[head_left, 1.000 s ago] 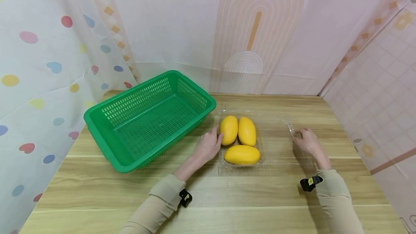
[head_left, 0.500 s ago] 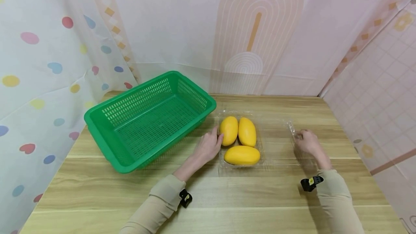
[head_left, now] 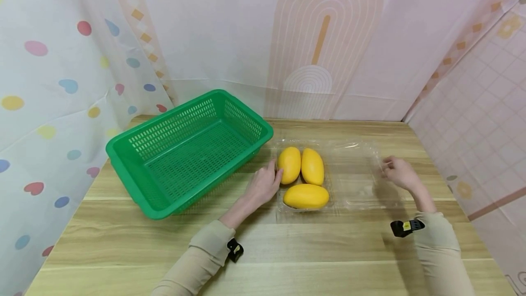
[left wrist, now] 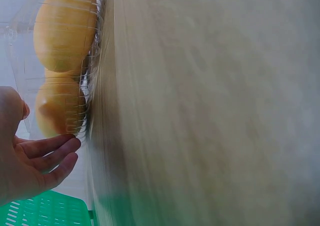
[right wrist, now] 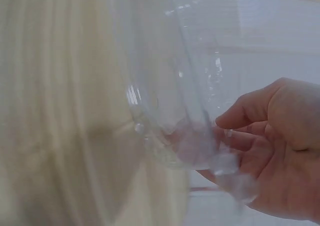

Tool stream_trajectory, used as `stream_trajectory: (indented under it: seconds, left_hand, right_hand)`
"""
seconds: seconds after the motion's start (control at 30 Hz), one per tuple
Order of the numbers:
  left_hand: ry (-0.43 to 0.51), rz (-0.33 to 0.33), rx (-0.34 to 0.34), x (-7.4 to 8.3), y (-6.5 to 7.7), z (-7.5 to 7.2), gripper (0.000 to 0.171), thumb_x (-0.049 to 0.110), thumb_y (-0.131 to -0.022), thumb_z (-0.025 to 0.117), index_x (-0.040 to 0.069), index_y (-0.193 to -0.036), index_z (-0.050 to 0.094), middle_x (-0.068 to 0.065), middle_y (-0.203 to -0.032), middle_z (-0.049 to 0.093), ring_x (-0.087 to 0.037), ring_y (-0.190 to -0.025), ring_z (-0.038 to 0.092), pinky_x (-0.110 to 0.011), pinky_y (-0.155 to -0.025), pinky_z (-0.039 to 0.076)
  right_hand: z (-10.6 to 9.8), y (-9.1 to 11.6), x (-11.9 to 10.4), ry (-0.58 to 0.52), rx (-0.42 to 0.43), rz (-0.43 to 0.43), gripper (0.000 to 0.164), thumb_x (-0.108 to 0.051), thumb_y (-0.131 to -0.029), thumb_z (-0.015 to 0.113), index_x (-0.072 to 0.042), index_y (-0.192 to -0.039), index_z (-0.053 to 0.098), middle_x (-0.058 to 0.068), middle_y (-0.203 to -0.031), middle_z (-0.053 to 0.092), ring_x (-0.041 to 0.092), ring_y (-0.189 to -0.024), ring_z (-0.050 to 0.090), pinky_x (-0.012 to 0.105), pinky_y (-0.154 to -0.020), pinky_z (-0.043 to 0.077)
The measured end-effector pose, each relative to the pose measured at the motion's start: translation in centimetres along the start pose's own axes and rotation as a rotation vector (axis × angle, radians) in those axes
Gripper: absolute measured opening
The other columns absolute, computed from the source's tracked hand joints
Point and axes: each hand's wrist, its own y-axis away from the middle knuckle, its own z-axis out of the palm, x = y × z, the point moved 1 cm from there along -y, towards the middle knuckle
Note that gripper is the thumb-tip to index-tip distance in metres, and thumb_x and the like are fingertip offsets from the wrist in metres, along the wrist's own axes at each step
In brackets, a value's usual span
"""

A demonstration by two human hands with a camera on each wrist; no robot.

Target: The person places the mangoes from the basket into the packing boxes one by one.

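wood table (head_left: 304, 255), curtain (head_left: 222, 40) behind: box (head_left: 343, 175) unfolded rightward, front mango (head_left: 306, 196) lengthwise left-right, left hand (head_left: 261, 185) loose against box, right hand (head_left: 400, 174) grip unclear.

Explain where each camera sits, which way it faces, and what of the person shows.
Head view: worn on the head, looking forward and down at the green basket, yellow fruits and clear container; left hand, right hand and sleeves show.
Left wrist view: worn on that wrist, looking low across the tabletop at the clear container; left hand shows.
Right wrist view: worn on that wrist, facing the clear container close up; right hand shows.
Head and left wrist views share basket, fruits and left hand.
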Motion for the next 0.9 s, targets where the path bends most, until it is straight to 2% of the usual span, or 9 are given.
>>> stream_trajectory:
  seconds: [0.1,0.23,0.4,0.5,0.6,0.67,0.8,0.87,0.9]
  left_hand:
    - [0.001,0.007,-0.001,0.0,0.0,0.0,0.050,0.027,-0.097,0.042,-0.009,-0.131,0.040,-0.015,-0.074,0.062,-0.021,-0.065,0.061,-0.035,-0.062,0.053]
    - [0.007,0.003,-0.007,0.1,-0.1,0.0,0.050,0.027,-0.097,0.042,-0.009,-0.131,0.040,-0.014,-0.073,0.061,-0.020,-0.063,0.059,-0.033,-0.060,0.051]
    - [0.011,0.005,-0.014,0.3,-0.2,0.2,0.050,0.028,-0.097,0.041,-0.009,-0.131,0.040,-0.018,-0.083,0.064,-0.025,-0.075,0.064,-0.035,-0.065,0.053]
    - [0.010,0.011,-0.015,0.5,-0.3,0.3,0.049,0.027,-0.097,0.042,-0.009,-0.130,0.041,-0.021,-0.090,0.065,-0.028,-0.081,0.066,-0.037,-0.069,0.053]
    - [0.017,0.006,-0.025,0.7,-0.4,0.5,0.050,0.028,-0.097,0.041,-0.008,-0.131,0.040,-0.022,-0.093,0.065,-0.029,-0.084,0.066,-0.038,-0.072,0.053]
    - [0.016,0.007,-0.026,0.7,-0.5,0.6,0.050,0.029,-0.097,0.040,-0.008,-0.131,0.040,-0.021,-0.093,0.065,-0.028,-0.084,0.065,-0.037,-0.072,0.053]
    - [0.017,0.001,-0.036,0.7,-0.6,0.7,0.051,0.030,-0.097,0.039,-0.007,-0.132,0.039,-0.014,-0.077,0.062,-0.021,-0.071,0.062,-0.034,-0.067,0.052]
    - [0.022,-0.002,-0.046,0.7,-0.6,0.6,0.051,0.031,-0.097,0.039,-0.007,-0.132,0.039,-0.009,-0.069,0.058,-0.018,-0.065,0.057,-0.031,-0.064,0.050]
    - [0.025,-0.003,-0.051,0.6,-0.6,0.6,0.052,0.031,-0.097,0.039,-0.007,-0.132,0.039,-0.007,-0.066,0.055,-0.018,-0.063,0.055,-0.031,-0.063,0.050]
  right_hand:
    - [-0.4,0.2,-0.2,-0.057,-0.023,-0.005,0.049,-0.002,-0.089,0.043,0.024,-0.127,0.026,0.043,-0.114,0.049,0.042,-0.093,0.061,0.041,-0.077,0.053]
    - [-1.7,0.7,-1.1,-0.162,-0.062,-0.009,0.051,-0.007,-0.095,0.037,0.021,-0.134,0.016,0.043,-0.118,0.044,0.032,-0.093,0.063,0.035,-0.080,0.053]
    - [-3.2,1.3,-2.4,-0.232,-0.062,-0.035,0.056,-0.021,-0.100,0.031,0.013,-0.140,0.012,0.037,-0.126,0.044,0.006,-0.092,0.064,0.028,-0.081,0.053]
    - [-3.8,1.5,-3.1,-0.343,-0.049,-0.085,0.062,-0.031,-0.100,0.031,0.012,-0.141,0.012,0.017,-0.118,0.059,-0.001,-0.090,0.063,0.022,-0.079,0.052]
    - [-4.0,1.6,-3.6,-0.494,-0.056,-0.154,0.065,-0.036,-0.099,0.030,0.012,-0.140,0.012,-0.008,-0.107,0.064,0.001,-0.092,0.064,0.018,-0.078,0.051]
    - [-3.9,1.5,-3.9,-0.585,-0.069,-0.213,0.061,-0.035,-0.099,0.029,0.010,-0.139,0.017,-0.015,-0.104,0.064,0.003,-0.094,0.064,0.018,-0.078,0.051]
    - [-3.0,1.0,-4.7,-0.739,-0.071,-0.330,0.040,-0.026,-0.101,0.029,0.000,-0.130,0.036,-0.010,-0.106,0.066,0.005,-0.096,0.064,0.018,-0.079,0.051]
    - [-2.3,0.7,-5.2,-0.746,-0.032,-0.358,0.031,-0.024,-0.100,0.033,-0.006,-0.123,0.043,-0.010,-0.105,0.066,0.003,-0.096,0.064,0.016,-0.079,0.050]
    - [-1.9,0.6,-5.4,-0.711,0.005,-0.355,0.031,-0.024,-0.099,0.035,-0.005,-0.123,0.045,-0.013,-0.105,0.065,0.001,-0.096,0.063,0.015,-0.079,0.049]
